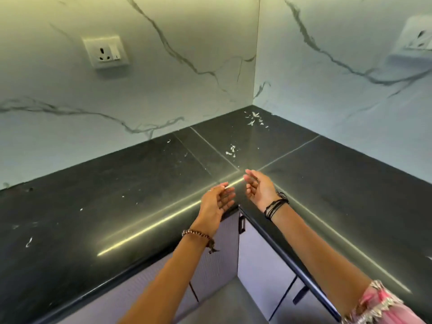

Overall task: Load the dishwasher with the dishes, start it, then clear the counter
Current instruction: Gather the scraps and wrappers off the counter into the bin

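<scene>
We hold both hands above the inner corner of the black stone counter [140,195], palms facing each other with a small gap between. Our left hand [216,203] and right hand [258,189] are each loosely cupped, fingers relaxed, gripping nothing. Just beyond the fingertips lies a small cluster of white scraps [231,151] on the counter; a second scatter [254,118] sits farther off, near the wall corner. Below our wrists are grey cabinet doors [261,265].
</scene>
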